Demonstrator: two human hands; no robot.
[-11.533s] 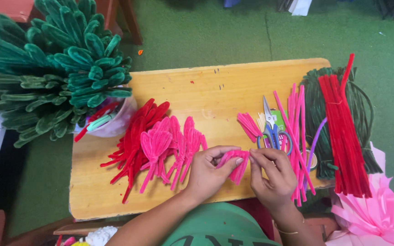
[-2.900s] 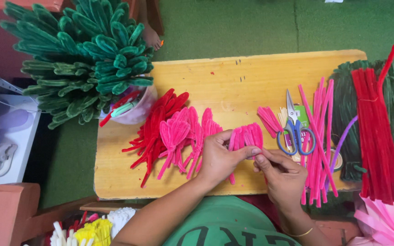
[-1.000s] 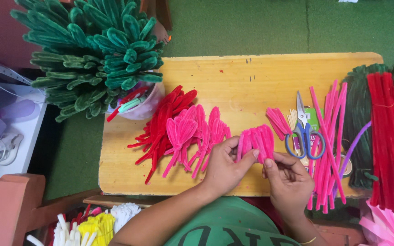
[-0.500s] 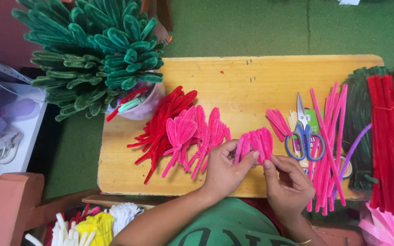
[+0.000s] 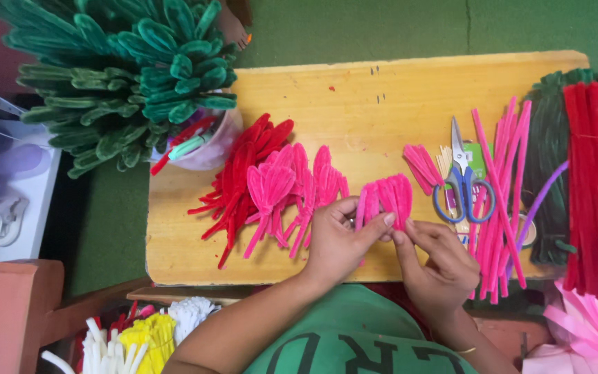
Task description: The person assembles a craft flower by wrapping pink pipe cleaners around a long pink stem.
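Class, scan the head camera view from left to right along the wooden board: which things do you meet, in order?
Red pipe-cleaner petals → finished pink petals → left hand → pink piece pinched in both hands → right hand → blue-handled scissors → straight pink pipe cleaners → red pipe-cleaner bundle.

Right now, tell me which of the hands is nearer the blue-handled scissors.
Right. The right hand sits just below and left of the scissors, pinching the pink looped piece. The left hand holds that piece from farther left.
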